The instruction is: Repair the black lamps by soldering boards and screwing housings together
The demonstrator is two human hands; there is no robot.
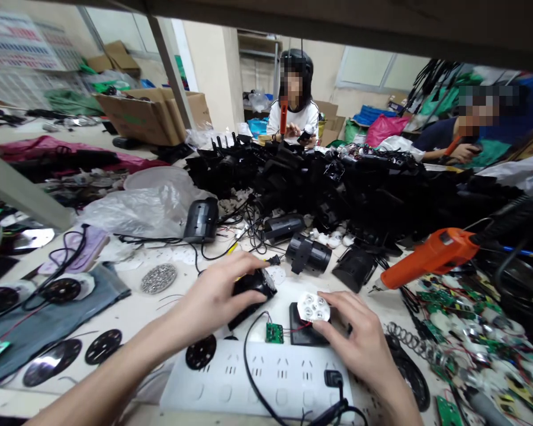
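My left hand [233,284] is closed around a black plastic housing [252,293] that lies tilted at the middle of the bench. Between the thumb and fingers of my right hand [353,328] is a white LED lens module [313,308], held above a black block [299,331]. Red wires run from the module to a small green circuit board [274,333]. Just in front of both hands lies a white power strip [222,378] with a black plug [333,377] in it. A black perforated disc [201,352] rests at its far left corner.
An orange electric screwdriver [430,257] hangs at the right, over heaped circuit boards [493,337]. Black housings [308,253] and a large black pile [337,183] stand beyond. A heap of screws [159,278] lies left. Two people [293,118] work across the bench.
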